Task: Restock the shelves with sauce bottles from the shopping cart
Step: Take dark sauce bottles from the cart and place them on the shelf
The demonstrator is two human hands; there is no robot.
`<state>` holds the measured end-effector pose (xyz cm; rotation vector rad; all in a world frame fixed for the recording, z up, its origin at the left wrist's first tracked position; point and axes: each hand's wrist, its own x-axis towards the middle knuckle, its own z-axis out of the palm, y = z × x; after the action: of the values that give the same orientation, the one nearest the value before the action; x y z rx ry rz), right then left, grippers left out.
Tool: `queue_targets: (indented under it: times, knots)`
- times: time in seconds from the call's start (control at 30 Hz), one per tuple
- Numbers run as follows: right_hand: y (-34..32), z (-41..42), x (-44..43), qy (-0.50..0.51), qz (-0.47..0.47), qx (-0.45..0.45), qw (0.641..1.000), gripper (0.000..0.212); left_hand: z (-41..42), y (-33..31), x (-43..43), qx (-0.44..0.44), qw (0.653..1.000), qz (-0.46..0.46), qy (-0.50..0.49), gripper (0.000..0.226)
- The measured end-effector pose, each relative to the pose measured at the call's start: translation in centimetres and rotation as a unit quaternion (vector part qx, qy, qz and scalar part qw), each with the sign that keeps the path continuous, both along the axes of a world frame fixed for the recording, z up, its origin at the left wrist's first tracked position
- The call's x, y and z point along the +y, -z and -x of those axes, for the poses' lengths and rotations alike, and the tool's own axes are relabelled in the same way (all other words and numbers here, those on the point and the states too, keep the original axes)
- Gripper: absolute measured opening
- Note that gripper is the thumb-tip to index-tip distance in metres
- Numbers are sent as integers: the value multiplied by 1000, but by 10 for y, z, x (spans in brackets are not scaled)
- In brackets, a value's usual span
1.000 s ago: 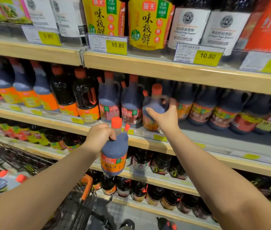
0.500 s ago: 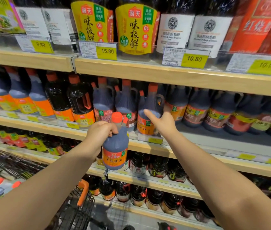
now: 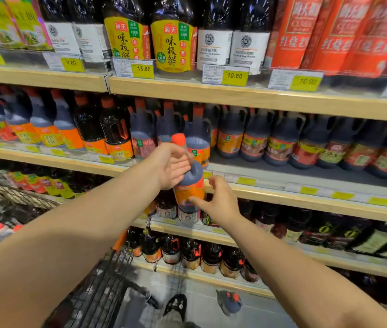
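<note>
Orange-labelled sauce bottle [image 3: 189, 187], print unreadable, between left hand [image 3: 169, 165] and right hand [image 3: 218, 201].

Left hand [image 3: 169, 166] holds a sauce bottle [image 3: 190, 189] by its neck; right hand [image 3: 220, 202] touches its label.

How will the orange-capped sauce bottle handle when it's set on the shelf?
The sauce bottle looks dark nearly to its neck, so it is probably full and heavy for its size. Tall and narrow-necked, it could tip if set down tilted. Its smooth label may slip; the right hand touching it low should help steady it.
</note>
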<state>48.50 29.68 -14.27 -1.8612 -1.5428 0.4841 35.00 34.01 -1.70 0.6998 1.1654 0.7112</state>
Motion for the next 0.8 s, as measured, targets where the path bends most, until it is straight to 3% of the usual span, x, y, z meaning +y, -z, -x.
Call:
queue_targets:
  times: [0.23, 0.5, 0.6, 0.8]
  knots:
    - [-2, 18, -42, 120, 25, 12, 992, 109, -30, -14, -49, -67, 997, 17, 22, 23]
    - [-3, -9, -45, 101, -43, 19, 994, 94, -40, -9, -65, -101, 994, 23, 22, 17]
    - [-8, -23, -41, 83, -76, 23, 993, 85, -39, -7, -60, -72, 995, -3, 67, 19]
    - [-14, -53, -18, 55, -110, 14, 992, 79, -19, 25, -20, 99, 984, -107, 105, 19]
